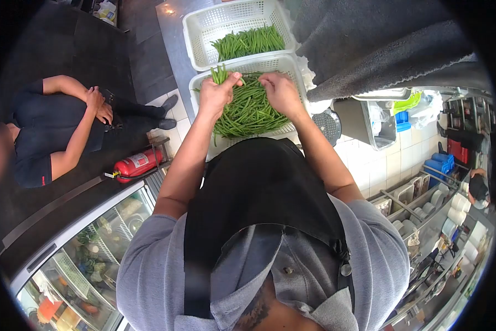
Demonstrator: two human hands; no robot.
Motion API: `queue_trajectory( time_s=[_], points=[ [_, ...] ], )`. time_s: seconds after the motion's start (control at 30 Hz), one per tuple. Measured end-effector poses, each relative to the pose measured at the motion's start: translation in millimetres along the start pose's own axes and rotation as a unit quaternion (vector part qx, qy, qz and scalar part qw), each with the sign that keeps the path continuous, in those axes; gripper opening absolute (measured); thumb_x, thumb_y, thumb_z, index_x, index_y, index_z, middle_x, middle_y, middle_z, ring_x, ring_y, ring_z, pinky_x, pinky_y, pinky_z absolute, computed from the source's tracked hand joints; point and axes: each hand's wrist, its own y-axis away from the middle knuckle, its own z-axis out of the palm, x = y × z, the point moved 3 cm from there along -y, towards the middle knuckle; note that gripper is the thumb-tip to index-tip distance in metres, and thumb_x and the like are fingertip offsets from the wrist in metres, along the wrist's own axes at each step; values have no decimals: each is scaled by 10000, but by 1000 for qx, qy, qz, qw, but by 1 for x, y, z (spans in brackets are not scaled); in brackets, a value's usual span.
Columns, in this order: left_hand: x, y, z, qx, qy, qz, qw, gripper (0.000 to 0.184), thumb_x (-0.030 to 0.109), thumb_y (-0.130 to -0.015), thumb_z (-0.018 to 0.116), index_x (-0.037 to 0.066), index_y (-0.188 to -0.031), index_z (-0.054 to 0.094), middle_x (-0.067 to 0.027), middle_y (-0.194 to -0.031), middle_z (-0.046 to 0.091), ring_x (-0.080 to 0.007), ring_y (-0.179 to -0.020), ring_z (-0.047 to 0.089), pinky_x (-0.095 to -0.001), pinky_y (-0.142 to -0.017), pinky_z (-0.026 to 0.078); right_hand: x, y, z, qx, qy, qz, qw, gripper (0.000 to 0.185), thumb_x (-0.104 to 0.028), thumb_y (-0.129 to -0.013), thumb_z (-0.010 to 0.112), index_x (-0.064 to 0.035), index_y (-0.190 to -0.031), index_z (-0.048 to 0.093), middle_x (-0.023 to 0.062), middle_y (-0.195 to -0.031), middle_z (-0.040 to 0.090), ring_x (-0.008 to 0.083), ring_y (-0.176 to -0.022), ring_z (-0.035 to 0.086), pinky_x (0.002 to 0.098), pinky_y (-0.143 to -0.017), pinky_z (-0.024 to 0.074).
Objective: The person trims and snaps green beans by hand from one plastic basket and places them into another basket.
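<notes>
My left hand point(217, 95) is closed around a small bunch of green beans point(219, 73), their ends sticking up past the thumb. It is above the left side of a white perforated basket point(299, 83) filled with loose green beans point(247, 110). Over the right side of that basket, my right hand point(281, 95) has its fingers pinched together and pointing inward. Whatever may be between those fingertips is too small to tell. Just beyond stands a second white basket point(201, 30), where green beans point(251, 41) lie lined up in a neater row.
Both baskets rest on a metal counter point(173, 38). A dark cloth point(380, 49) hangs at the right. At the left stands a person point(60, 129) with hands clasped, near a red fire extinguisher point(137, 165). A glass-topped fridge point(93, 248) and dish shelves point(441, 220) flank me.
</notes>
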Motion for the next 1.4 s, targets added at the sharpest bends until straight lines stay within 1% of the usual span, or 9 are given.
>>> queue_trajectory(
  time_s=[0.1, 0.17, 0.23, 0.43, 0.5, 0.7, 0.9, 1.2, 1.4],
  points=[
    [2, 4, 4, -12, 48, 8, 999, 247, 174, -968, 717, -51, -1067, 694, -71, -843, 709, -62, -449, 421, -243, -419, 326, -18, 1, -7, -12, -40, -100, 994, 182, -216, -937, 723, -59, -1024, 748, 55, -773, 704, 125, -618, 614, 302, -602, 503],
    [-1, 4, 8, -23, 60, 4, 998, 243, 169, -966, 719, -47, -1073, 692, -73, -849, 710, -63, -453, 426, -244, -420, 329, -12, 9, 8, -144, -240, 179, 943, 157, -203, -921, 720, -73, -997, 766, 85, -808, 735, 201, -607, 634, 340, -601, 507],
    [1, 4, 11, -31, 71, 3, 997, 239, 163, -964, 722, -43, -1080, 690, -75, -855, 710, -64, -457, 431, -245, -420, 331, -22, 4, 5, -124, -249, 201, 939, 153, -194, -904, 730, -70, -982, 774, 104, -816, 738, 248, -604, 631, 360, -604, 505],
    [2, 1, 5, 8, -67, 22, 997, 210, 164, -954, 736, -14, -1059, 697, -44, -783, 709, -51, -469, 443, -243, -427, 342, -47, -6, -6, -91, -32, -114, 989, 119, -98, -883, 654, -43, -928, 750, 128, -898, 748, 289, -674, 690, 424, -663, 558],
    [5, -3, 4, 6, -234, 123, 964, 220, 172, -966, 717, -4, -1097, 695, -23, -759, 709, -51, -475, 444, -241, -434, 348, -48, -2, 6, -227, 105, -201, 947, 150, -116, -890, 608, -15, -885, 718, 150, -920, 740, 344, -750, 708, 463, -720, 579],
    [20, 1, -16, -11, -55, 19, 998, 223, 136, -1003, 614, -15, -1152, 681, -88, -861, 730, -62, -479, 439, -250, -441, 358, -38, 0, 22, -384, 241, 40, 890, 138, -150, -888, 613, -49, -889, 707, 118, -855, 717, 346, -849, 713, 491, -756, 574],
    [16, 5, -40, -103, 156, -66, 980, 325, 205, -1031, 600, -84, -1177, 636, 0, -750, 533, -78, -489, 400, -240, -473, 336, -29, 25, 69, -361, 100, -144, 916, 125, -160, -878, 624, -113, -952, 714, 108, -995, 673, 334, -917, 705, 478, -770, 579],
    [12, 12, -61, -69, -78, -6, 995, 311, 250, -1013, 658, -50, -1069, 717, 7, -667, 556, -102, -531, 517, -264, -495, 396, -29, 39, 72, -331, 112, -225, 910, 137, -165, -874, 590, -111, -912, 710, 85, -1011, 637, 283, -1023, 648, 411, -833, 569],
    [13, 16, -64, -46, -304, 16, 951, 345, 323, -967, 713, -3, -1067, 763, -72, -781, 703, -157, -693, 644, -341, -672, 529, -30, 34, 62, -257, 16, -176, 950, 116, -156, -879, 624, -102, -895, 726, 83, -983, 664, 299, -934, 675, 425, -780, 569]
  ],
)
